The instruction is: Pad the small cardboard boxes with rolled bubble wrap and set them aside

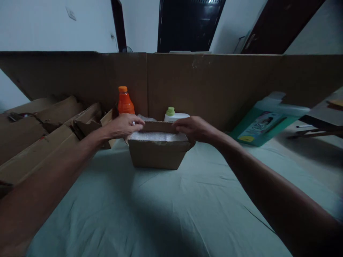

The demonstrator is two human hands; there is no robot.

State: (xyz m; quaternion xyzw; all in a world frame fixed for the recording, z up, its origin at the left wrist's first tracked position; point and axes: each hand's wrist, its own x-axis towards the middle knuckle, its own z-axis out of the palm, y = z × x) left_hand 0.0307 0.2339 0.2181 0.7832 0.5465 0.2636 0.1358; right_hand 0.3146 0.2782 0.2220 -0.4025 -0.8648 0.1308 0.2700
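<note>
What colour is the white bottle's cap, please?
The cap is light green; head view shows it.

Small brown corrugated cardboard box [157, 154]: matt, rough; white bubble-textured plastic padding [158, 136] inside it; smooth pale green cloth-covered worktop [160, 207] beneath it; glossy orange plastic bottle [125, 102] behind it.

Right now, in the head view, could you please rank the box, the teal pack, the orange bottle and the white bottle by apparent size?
1. Teal pack and box: about alike, too close to rank.
2. Orange bottle.
3. White bottle, though the box hides most of it.
</note>
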